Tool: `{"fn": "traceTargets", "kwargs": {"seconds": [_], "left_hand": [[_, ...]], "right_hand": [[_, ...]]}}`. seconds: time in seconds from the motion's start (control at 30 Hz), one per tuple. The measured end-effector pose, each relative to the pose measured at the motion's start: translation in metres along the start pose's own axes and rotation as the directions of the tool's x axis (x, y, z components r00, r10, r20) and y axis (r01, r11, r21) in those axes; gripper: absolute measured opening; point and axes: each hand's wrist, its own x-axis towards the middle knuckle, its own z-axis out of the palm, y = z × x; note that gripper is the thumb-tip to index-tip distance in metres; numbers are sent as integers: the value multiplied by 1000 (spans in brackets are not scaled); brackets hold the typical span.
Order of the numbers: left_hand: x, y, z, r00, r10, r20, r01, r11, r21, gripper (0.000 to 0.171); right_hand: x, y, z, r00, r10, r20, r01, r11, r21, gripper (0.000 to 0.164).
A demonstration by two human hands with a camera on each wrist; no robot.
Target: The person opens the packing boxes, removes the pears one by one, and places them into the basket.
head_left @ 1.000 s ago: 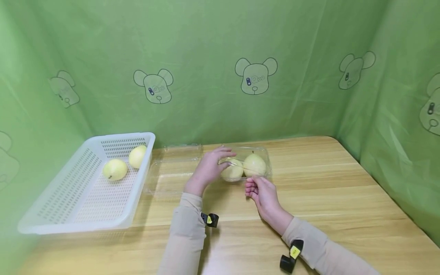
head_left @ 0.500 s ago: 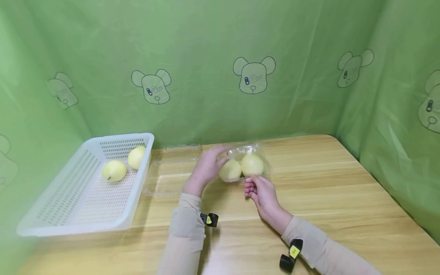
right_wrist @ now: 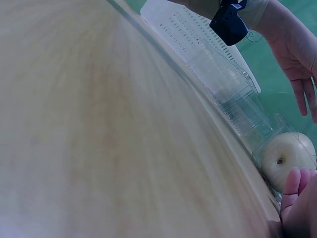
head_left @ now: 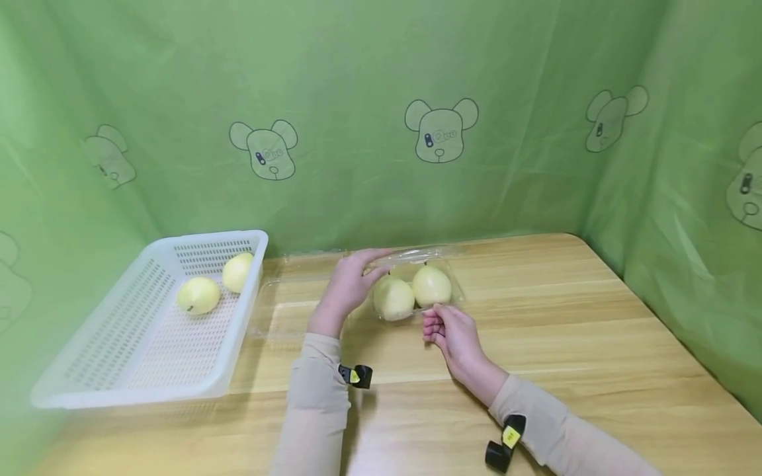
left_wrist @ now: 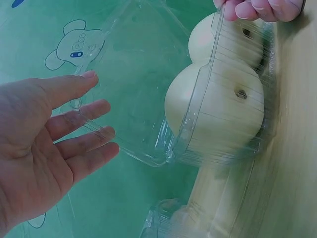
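Two pale yellow pears, a left one (head_left: 394,297) and a right one (head_left: 431,286), sit side by side in a clear plastic clamshell box (left_wrist: 194,106). Its lid (left_wrist: 143,159) stands raised at the back, tilted open. My left hand (head_left: 345,287) is at the lid's left side; in the left wrist view its fingers are spread and nearly straight, with the lid edge at the fingertips. My right hand (head_left: 455,334) pinches the box's front rim between thumb and forefinger, the other fingers curled under. In the right wrist view a pear (right_wrist: 287,158) shows just beyond this hand.
On the left stands a white perforated basket (head_left: 217,383) with two more pears, one (head_left: 199,295) in the middle and one (head_left: 237,272) by the right wall. Another clear box (head_left: 286,307) lies open between basket and left hand. A green curtain (head_left: 357,198) borders the wooden table (head_left: 565,344).
My left hand has drawn slightly left. The box and its pears have shifted a little left, and the lid has tipped up toward the back. My right hand keeps its place.
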Motion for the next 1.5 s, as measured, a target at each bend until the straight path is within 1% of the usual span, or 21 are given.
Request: {"fn": "traceTargets", "kwargs": {"seconds": [0.2, 0.3, 0.4, 0.5, 0.67, 0.8, 0.9, 1.0, 1.07, 1.1, 1.17, 1.2, 1.27, 1.37, 1.43, 1.5], "left_hand": [[1, -1, 1, 1000, -17, -22, 17, 1000, -11, 41], [2, -2, 3, 999, -28, -39, 27, 1000, -16, 42], [3, -3, 4, 998, -36, -51, 35, 999, -27, 43], [3, -2, 5, 997, -43, -63, 41, 998, -39, 45], [3, -2, 6, 995, -47, -85, 42, 998, -53, 46], [2, -2, 6, 993, -61, -99, 54, 996, -75, 49], [3, -3, 6, 992, -72, -107, 64, 995, -77, 51], [3, -4, 7, 990, -74, -117, 66, 995, -71, 55], [4, -5, 8, 989, -77, -126, 69, 995, -70, 58], [4, -5, 8, 988, -81, -130, 72, 995, -74, 59], [4, -6, 9, 985, -94, -144, 82, 993, -91, 61], [5, -6, 10, 983, -101, -151, 86, 991, -102, 61], [5, -7, 11, 979, -119, -167, 100, 988, -119, 61], [6, -7, 11, 972, -139, -187, 116, 985, -131, 61], [6, -8, 12, 970, -148, -195, 124, 984, -130, 61], [7, -9, 13, 969, -153, -196, 128, 982, -136, 61]], "right_hand": [[-3, -1, 1, 996, 88, 27, -88, 996, 11, 24], [-7, -3, 3, 990, 115, 77, -114, 993, -20, 26], [-11, -5, 4, 980, 141, 139, -135, 989, -56, 28], [-13, -10, 6, 971, 145, 189, -131, 988, -87, 27], [-15, -24, 7, 968, 77, 240, -48, 991, -125, 23], [-13, -36, 4, 967, -4, 253, 38, 990, -133, 19], [-10, -46, 1, 963, -87, 254, 123, 984, -131, 15], [-5, -55, -4, 953, -191, 235, 228, 964, -139, 11], [0, -60, -9, 941, -268, 209, 305, 937, -172, 10], [2, -62, -11, 933, -306, 190, 343, 917, -204, 13], [8, -66, -16, 914, -377, 153, 406, 867, -290, 20], [11, -68, -19, 903, -406, 140, 429, 836, -342, 25], [16, -70, -24, 885, -447, 127, 453, 769, -452, 30], [23, -72, -32, 871, -463, 163, 465, 672, -577, 38], [27, -73, -37, 863, -457, 215, 474, 584, -659, 44], [31, -72, -42, 854, -443, 271, 483, 486, -728, 50]]}}
